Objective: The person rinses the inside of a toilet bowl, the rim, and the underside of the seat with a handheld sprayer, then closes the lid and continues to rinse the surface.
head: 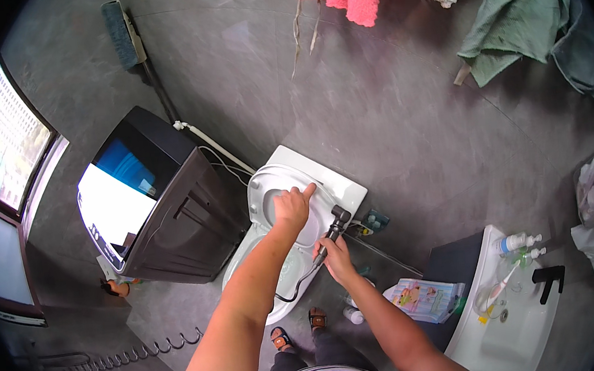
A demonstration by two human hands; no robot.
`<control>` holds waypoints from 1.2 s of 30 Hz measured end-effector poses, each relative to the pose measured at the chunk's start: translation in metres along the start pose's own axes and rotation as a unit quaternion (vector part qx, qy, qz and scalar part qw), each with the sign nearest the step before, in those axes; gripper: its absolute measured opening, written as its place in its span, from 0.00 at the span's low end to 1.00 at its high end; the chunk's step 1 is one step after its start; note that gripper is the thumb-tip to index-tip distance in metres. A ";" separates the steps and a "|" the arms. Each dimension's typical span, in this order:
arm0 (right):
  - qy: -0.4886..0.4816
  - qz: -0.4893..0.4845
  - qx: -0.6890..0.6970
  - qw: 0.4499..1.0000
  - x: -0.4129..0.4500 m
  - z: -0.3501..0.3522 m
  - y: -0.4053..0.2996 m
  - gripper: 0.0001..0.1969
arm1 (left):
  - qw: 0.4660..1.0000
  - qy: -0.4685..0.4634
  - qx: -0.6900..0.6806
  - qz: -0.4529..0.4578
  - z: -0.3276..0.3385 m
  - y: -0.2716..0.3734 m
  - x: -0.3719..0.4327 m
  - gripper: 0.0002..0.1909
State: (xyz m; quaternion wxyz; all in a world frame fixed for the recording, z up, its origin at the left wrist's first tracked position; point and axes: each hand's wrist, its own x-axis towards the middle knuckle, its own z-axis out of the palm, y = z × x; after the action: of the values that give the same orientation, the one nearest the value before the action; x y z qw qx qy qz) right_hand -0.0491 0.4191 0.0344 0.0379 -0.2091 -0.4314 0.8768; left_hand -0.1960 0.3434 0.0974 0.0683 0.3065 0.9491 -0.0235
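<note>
A white toilet stands before me, its seat and lid point(263, 180) raised against the tank point(347, 180). In my right hand point(336, 259) is a black handheld bidet sprayer point(332, 231), gripped by the handle, its head level with the right edge of the raised lid. Its thin dark hose point(298, 286) curves down across the toilet bowl point(250, 251) and passes behind my left forearm. My left hand point(292, 207) is in front of the raised seat, thumb stretched to the right and fingers partly curled. Whether it touches the seat is hard to tell.
Left of the toilet stands a dark washing machine point(188, 228). A coiled hose point(126, 357) stretches out from the left wall. On the right are a white washbasin point(510, 342) with bottles and a pack of wipes point(426, 299). A white bottle point(353, 315) lies near my feet.
</note>
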 end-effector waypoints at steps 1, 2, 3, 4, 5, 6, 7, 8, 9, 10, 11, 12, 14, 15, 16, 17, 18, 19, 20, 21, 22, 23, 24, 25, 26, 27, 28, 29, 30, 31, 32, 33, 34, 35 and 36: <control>-0.001 0.010 -0.002 1.000 -0.003 0.007 -0.002 0.03 | 1.000 -0.005 0.009 -0.009 -0.001 -0.003 -0.003 0.23; 0.002 0.009 -0.014 1.000 -0.006 0.017 -0.002 0.03 | 0.999 0.007 -0.047 -0.013 0.001 -0.010 -0.014 0.19; 0.007 0.015 -0.002 1.000 -0.011 0.024 -0.002 0.03 | 0.999 0.003 -0.047 -0.016 0.001 -0.014 -0.029 0.19; 0.012 0.023 0.000 1.000 -0.017 0.028 0.000 0.02 | 0.992 0.027 -0.119 -0.029 0.003 -0.016 -0.044 0.18; 0.016 0.032 0.003 0.999 -0.023 0.032 0.004 0.01 | 0.980 0.051 -0.189 -0.044 0.009 -0.021 -0.058 0.17; 0.011 0.040 0.004 0.999 -0.030 0.035 0.014 0.01 | 0.966 0.090 -0.239 -0.048 0.015 -0.030 -0.076 0.16; -0.011 0.049 -0.029 0.998 -0.035 0.033 0.027 0.01 | 0.966 0.087 -0.238 -0.052 0.019 -0.035 -0.092 0.16; -0.033 0.058 -0.062 0.996 -0.042 0.031 0.042 0.02 | 0.945 0.087 -0.306 -0.071 0.024 -0.040 -0.109 0.15; -0.032 0.075 -0.053 0.995 -0.052 0.036 0.056 0.02 | 0.920 0.089 -0.370 -0.094 0.026 -0.046 -0.131 0.14; -0.040 0.081 -0.055 0.994 -0.061 0.042 0.069 0.02 | 0.920 0.085 -0.369 -0.100 0.030 -0.049 -0.151 0.14; -0.047 0.086 -0.057 0.994 -0.071 0.047 0.080 0.02 | 0.911 0.112 -0.376 -0.124 0.034 -0.051 -0.172 0.14; -0.057 0.105 -0.058 0.991 -0.082 0.050 0.096 0.03 | 0.902 0.142 -0.380 -0.150 0.037 -0.057 -0.193 0.15; -0.075 0.154 -0.039 0.984 -0.106 0.057 0.126 0.02 | 0.860 0.160 -0.436 -0.210 0.072 -0.075 -0.225 0.16; -0.082 0.168 -0.036 0.982 -0.118 0.064 0.137 0.02 | 0.811 0.181 -0.491 -0.260 0.092 -0.086 -0.238 0.18; -0.108 0.181 -0.040 0.977 -0.124 0.066 0.147 0.02 | 0.759 0.173 -0.550 -0.303 0.103 -0.093 -0.247 0.20; -0.111 0.187 -0.041 0.975 -0.127 0.070 0.157 0.02 | 0.756 0.174 -0.549 -0.310 0.115 -0.100 -0.258 0.20; -0.120 0.202 -0.035 0.971 -0.130 0.079 0.162 0.02 | 0.725 0.167 -0.566 -0.355 0.124 -0.107 -0.268 0.20; -0.127 0.215 -0.028 0.968 -0.130 0.087 0.168 0.02 | 0.693 0.160 -0.581 -0.396 0.135 -0.114 -0.278 0.21; -0.142 0.212 -0.041 0.966 -0.127 0.094 0.180 0.02 | 0.695 0.164 -0.574 -0.401 0.153 -0.124 -0.287 0.19; -0.185 0.203 -0.075 0.959 -0.118 0.094 0.200 0.02 | 0.693 0.164 -0.574 -0.405 0.171 -0.132 -0.293 0.19; -0.189 0.217 -0.087 0.954 -0.118 0.107 0.208 0.02 | 0.676 0.124 -0.606 -0.401 0.187 -0.144 -0.303 0.19; -0.193 0.230 -0.099 0.949 -0.115 0.121 0.215 0.02 | 0.657 0.085 -0.636 -0.395 0.203 -0.155 -0.313 0.19; -0.198 0.235 -0.100 0.947 -0.107 0.129 0.226 0.02 | 0.661 0.088 -0.626 -0.404 0.220 -0.162 -0.320 0.17; -0.198 0.212 -0.091 0.953 -0.096 0.132 0.234 0.02 | 0.660 0.088 -0.628 -0.403 0.230 -0.163 -0.322 0.17; -0.199 0.189 -0.082 0.958 -0.086 0.134 0.241 0.02 | 0.671 0.074 -0.612 -0.411 0.239 -0.166 -0.324 0.15; -0.189 0.193 -0.093 0.958 -0.073 0.135 0.243 0.03 | 0.682 0.060 -0.597 -0.419 0.248 -0.169 -0.323 0.13; -0.158 0.198 -0.066 0.965 -0.058 0.131 0.246 0.03 | 0.681 0.058 -0.601 -0.414 0.244 -0.167 -0.319 0.13; -0.127 0.203 -0.038 0.970 -0.044 0.126 0.247 0.03 | 0.695 0.048 -0.587 -0.412 0.241 -0.164 -0.316 0.13; -0.100 0.191 -0.018 0.976 -0.031 0.120 0.250 0.03 | 0.710 0.038 -0.571 -0.411 0.236 -0.163 -0.312 0.14; -0.074 0.180 0.003 0.981 -0.023 0.116 0.252 0.03 | 0.710 0.037 -0.572 -0.408 0.235 -0.162 -0.310 0.14; -0.060 0.172 -0.011 0.983 -0.017 0.109 0.254 0.03 | 0.686 0.065 -0.597 -0.411 0.233 -0.160 -0.306 0.13; -0.058 0.174 -0.011 0.983 -0.018 0.109 0.256 0.03 | 0.659 0.092 -0.618 -0.419 0.234 -0.161 -0.308 0.13; -0.040 0.169 -0.023 0.985 -0.019 0.107 0.258 0.04 | 0.659 0.090 -0.619 -0.419 0.235 -0.163 -0.308 0.13; -0.021 0.163 -0.035 0.986 -0.019 0.104 0.259 0.04 | 0.657 0.091 -0.614 -0.427 0.236 -0.165 -0.306 0.14; 0.004 0.135 -0.040 0.990 -0.022 0.101 0.259 0.04 | 0.655 0.093 -0.610 -0.435 0.238 -0.165 -0.306 0.16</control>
State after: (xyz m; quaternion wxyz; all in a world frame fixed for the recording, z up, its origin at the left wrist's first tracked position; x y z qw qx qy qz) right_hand -0.0400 0.1773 -0.1039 -0.0872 -0.2702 -0.4339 0.8551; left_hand -0.0199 0.0119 -0.0936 0.1334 -0.2519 0.7761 0.5625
